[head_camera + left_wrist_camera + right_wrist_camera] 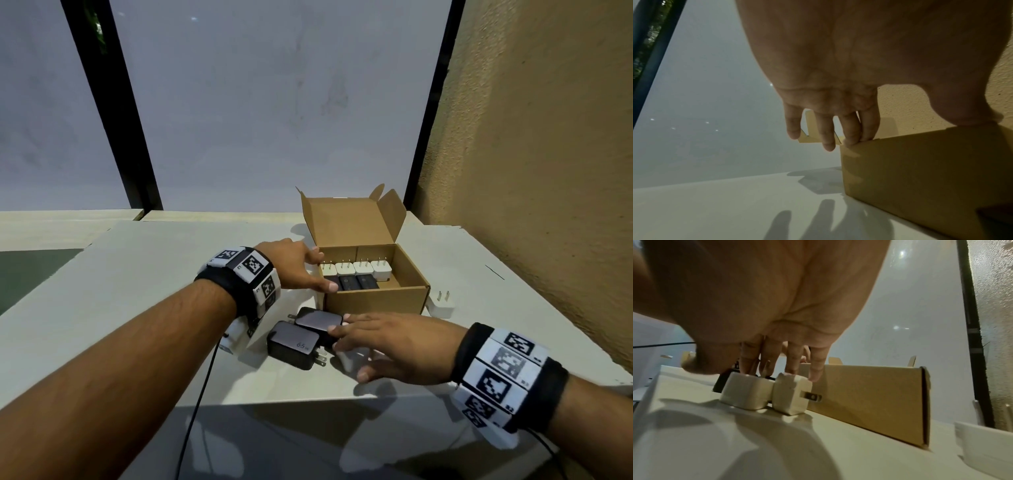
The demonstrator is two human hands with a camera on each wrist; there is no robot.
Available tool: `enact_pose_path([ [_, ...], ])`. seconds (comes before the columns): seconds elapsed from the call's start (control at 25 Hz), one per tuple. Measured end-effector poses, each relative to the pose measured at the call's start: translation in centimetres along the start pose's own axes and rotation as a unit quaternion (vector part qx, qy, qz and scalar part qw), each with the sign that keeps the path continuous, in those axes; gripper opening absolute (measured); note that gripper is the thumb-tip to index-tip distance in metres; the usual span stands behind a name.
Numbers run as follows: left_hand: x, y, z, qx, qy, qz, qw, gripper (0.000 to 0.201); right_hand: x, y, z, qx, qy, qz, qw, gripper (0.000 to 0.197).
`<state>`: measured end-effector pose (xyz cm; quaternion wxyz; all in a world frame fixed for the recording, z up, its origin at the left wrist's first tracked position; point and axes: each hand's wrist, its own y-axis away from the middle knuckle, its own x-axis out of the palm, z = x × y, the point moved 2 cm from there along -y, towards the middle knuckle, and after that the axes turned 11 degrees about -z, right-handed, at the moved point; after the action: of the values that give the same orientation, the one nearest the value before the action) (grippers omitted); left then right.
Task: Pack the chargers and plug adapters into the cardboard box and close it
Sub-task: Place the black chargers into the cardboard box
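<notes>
Packing underway: left hand (291,263) steadying box (376,298), flat; right hand (387,346) spread over white adapters (766,392), nothing gripped; pinch needed next.

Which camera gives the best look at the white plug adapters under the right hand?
The right wrist view: two white plug adapters sit unobstructed. The head view mostly hides them beneath the right hand; the left wrist view shows none.

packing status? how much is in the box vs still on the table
Done: four white plug adapters stand in a row inside the cardboard box, with dark chargers lying in front of them. In hand: the left hand rests on the box's left wall; the right hand reaches over two white adapters, nothing lifted. Left: those, two black chargers, one white adapter right of the box, and the open lid.
</notes>
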<state>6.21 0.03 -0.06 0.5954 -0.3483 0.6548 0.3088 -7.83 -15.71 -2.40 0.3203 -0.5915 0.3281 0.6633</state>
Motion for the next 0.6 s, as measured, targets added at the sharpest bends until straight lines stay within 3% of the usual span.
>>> enact_pose_path([
  [0.08,-0.1,0.1,-0.2,0.000,-0.013,0.009,1.000,0.089,-0.2,-0.1,0.3,0.019,0.036,-0.011,0.999,0.051],
  [0.24,-0.3,-0.1,-0.3,0.002,-0.040,0.007,0.999,0.088,0.0,-1.5,2.7,0.010,0.100,-0.123,0.987,0.064],
  [0.36,-0.2,0.0,-0.2,0.007,-0.033,0.012,0.999,0.090,1.1,-2.7,4.0,-0.002,0.138,-0.098,0.986,0.064],
  [0.6,-0.2,0.2,-0.3,-0.006,-0.033,0.016,0.999,0.092,0.7,-1.7,3.5,0.043,0.088,-0.092,0.991,0.054],
])
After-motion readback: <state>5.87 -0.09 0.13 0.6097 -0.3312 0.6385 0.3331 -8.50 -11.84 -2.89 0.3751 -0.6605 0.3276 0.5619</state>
